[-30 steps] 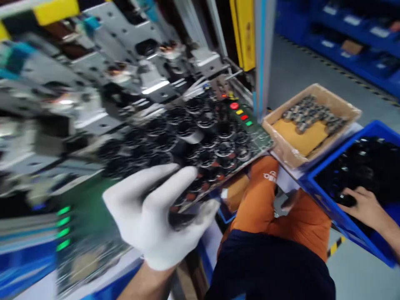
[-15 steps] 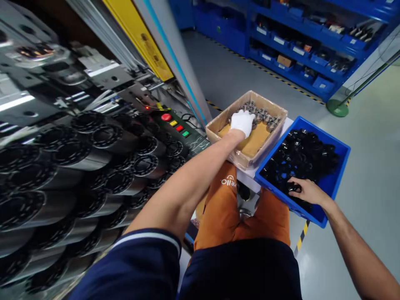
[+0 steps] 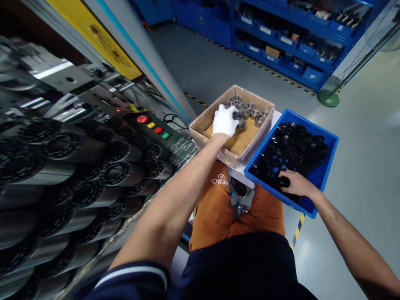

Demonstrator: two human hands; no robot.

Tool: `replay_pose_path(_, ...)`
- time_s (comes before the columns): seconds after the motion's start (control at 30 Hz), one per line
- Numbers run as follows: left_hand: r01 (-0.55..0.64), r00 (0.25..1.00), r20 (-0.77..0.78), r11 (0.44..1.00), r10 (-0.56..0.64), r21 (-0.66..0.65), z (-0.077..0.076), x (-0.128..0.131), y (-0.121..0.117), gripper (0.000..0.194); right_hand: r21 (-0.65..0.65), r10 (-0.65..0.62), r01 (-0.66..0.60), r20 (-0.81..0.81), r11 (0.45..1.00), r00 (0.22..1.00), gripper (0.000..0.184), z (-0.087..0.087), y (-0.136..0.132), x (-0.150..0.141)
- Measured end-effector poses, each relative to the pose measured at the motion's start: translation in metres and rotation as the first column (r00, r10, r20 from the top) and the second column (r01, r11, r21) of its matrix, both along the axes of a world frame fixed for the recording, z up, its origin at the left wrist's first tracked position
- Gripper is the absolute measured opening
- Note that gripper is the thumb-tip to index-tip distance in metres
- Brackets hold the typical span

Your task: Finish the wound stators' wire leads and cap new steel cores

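Observation:
My left hand (image 3: 225, 121), in a white glove, is inside a plastic-lined cardboard box (image 3: 201, 133). Its fingers are closed round a short metal cylinder (image 3: 240, 122), and more of these metal parts (image 3: 254, 113) stand in rows beside and beyond it. To the right, my bare right hand (image 3: 296, 182) reaches into a blue bin (image 3: 328, 160) heaped with black ring-shaped parts (image 3: 293, 146). Thumb and fingers there are curled on a black round part (image 3: 283, 181), which the hand partly covers.
On my left, rows of larger metal cylinders with black slotted ends (image 3: 117, 173) stand by a machine. A control strip with a red button (image 3: 143, 119) runs alongside. Blue shelving (image 3: 231, 25) and a green round stand base (image 3: 328, 98) are farther off.
My view has shifted, so the box and bin sit further left. My left hand has drawn back towards me inside the box, with a metal cylinder at its fingers. My right hand stays in the bin.

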State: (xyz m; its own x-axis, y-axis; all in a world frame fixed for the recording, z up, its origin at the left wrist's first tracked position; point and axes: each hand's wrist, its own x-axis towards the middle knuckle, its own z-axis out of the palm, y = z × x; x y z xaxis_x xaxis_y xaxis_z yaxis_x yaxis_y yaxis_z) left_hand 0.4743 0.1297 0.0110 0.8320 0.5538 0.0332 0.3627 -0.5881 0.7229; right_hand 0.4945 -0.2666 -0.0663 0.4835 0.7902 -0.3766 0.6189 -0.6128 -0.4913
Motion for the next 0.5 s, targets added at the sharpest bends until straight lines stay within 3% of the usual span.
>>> replay_pose_path(0.07, -0.022, 0.997, 0.073, 0.989, 0.033, -0.146, 0.005, -0.018, -0.010, 0.048, 0.067, -0.056, 0.057, -0.014, 0.996, 0.998, 0.032, 0.002, -0.001, 0.000)
replay_pose_path(0.1, -0.005, 0.992, 0.122, 0.958, 0.042, -0.288, 0.009, -0.029, -0.017, 0.047, 0.107, -0.103, 0.104, -0.021, 0.989, 0.994, 0.033, 0.003, -0.001, 0.000)
replay_pose_path(0.13, 0.042, 0.981, 0.186, 0.877, 0.054, -0.478, 0.014, -0.042, -0.023, 0.044, 0.149, -0.160, 0.162, -0.029, 0.975, 0.987, 0.034, 0.004, -0.002, 0.001)
replay_pose_path(0.17, 0.116, 0.964, 0.253, 0.726, 0.082, -0.677, 0.021, -0.057, -0.030, 0.039, 0.192, -0.225, 0.229, -0.041, 0.954, 0.974, 0.035, 0.006, -0.002, 0.003)
replay_pose_path(0.2, 0.207, 0.941, 0.310, 0.499, 0.133, -0.842, 0.028, -0.073, -0.036, 0.033, 0.232, -0.293, 0.299, -0.060, 0.926, 0.954, 0.037, 0.007, -0.003, 0.006)
replay_pose_path(0.23, 0.280, 0.924, 0.335, 0.269, 0.185, -0.921, 0.034, -0.090, -0.043, 0.029, 0.267, -0.362, 0.371, -0.087, 0.889, 0.928, 0.039, 0.008, -0.003, 0.008)
replay_pose_path(0.27, 0.309, 0.919, 0.325, 0.105, 0.222, -0.945, 0.038, -0.107, -0.049, 0.028, 0.294, -0.425, 0.442, -0.122, 0.848, 0.897, 0.040, 0.009, -0.003, 0.011)
replay_pose_path(0.3, 0.301, 0.925, 0.297, 0.022, 0.237, -0.953, 0.041, -0.122, -0.056, 0.031, 0.313, -0.480, 0.507, -0.164, 0.803, 0.862, 0.040, 0.009, -0.004, 0.013)
replay_pose_path(0.33, 0.273, 0.934, 0.265, 0.004, 0.240, -0.962, 0.042, -0.137, -0.062, 0.039, 0.324, -0.527, 0.568, -0.212, 0.757, 0.823, 0.040, 0.010, -0.004, 0.015)
replay_pose_path(0.4, 0.203, 0.947, 0.215, 0.073, 0.239, -0.976, 0.034, -0.161, -0.075, 0.053, 0.320, -0.596, 0.674, -0.315, 0.666, 0.739, 0.038, 0.010, -0.003, 0.016)
replay_pose_path(0.5, 0.145, 0.955, 0.181, 0.165, 0.236, -0.976, 0.010, -0.192, -0.091, 0.055, 0.257, -0.660, 0.802, -0.461, 0.540, 0.593, 0.039, 0.012, 0.000, 0.015)
